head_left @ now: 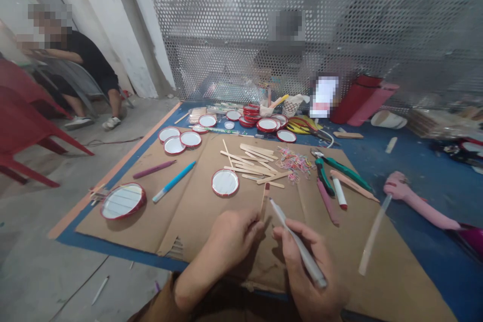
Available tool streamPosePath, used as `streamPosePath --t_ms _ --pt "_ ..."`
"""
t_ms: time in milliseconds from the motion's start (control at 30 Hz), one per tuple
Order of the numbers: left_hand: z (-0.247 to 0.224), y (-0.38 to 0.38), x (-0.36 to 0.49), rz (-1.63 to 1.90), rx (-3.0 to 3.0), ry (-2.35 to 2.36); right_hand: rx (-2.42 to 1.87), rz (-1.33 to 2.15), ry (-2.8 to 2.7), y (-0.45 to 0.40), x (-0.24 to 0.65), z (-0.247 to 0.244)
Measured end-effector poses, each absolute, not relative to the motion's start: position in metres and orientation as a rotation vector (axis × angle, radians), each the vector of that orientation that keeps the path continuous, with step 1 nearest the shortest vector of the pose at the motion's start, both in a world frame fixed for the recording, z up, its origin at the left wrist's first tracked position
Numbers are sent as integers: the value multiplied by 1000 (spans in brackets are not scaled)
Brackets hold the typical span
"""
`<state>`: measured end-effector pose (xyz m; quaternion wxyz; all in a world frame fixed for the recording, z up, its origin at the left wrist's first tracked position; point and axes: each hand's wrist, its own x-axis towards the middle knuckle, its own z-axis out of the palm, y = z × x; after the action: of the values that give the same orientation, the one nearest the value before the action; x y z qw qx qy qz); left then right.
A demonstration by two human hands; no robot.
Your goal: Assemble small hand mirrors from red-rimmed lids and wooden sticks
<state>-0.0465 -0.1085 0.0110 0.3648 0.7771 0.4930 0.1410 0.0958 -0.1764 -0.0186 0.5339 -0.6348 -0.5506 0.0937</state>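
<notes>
Closed around a wooden craft stick [263,202] with a dark reddish-brown tip is my left hand [236,234]. My right hand [307,266] grips a pale grey marker pen [300,246], its tip close to the stick's coloured end; whether they touch I cannot tell. Beyond both hands lies a round white lid with a red rim [225,182]. A pile of plain craft sticks [254,161] and a tangle of small coloured rubber bands [294,162] lie behind it. All of this rests on a cardboard sheet [211,151].
Right of my hands are green-handled pliers [323,176], a white marker with a red end [339,192] and a pink glue gun [418,201] with a glue stick. At left lie a blue pen [174,181] and a striped lid [124,201]. A person [86,55] sits far left.
</notes>
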Motion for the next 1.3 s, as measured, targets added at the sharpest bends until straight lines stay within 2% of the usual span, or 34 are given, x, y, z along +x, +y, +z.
streamPosePath --t_ms 1033,1300 --pt "11 -108 -48 396 2020 1266 -1434 257 -1406 -176 96 -17" --pt "11 -109 -47 382 2040 1276 -1499 258 -1251 -178 93 -15"
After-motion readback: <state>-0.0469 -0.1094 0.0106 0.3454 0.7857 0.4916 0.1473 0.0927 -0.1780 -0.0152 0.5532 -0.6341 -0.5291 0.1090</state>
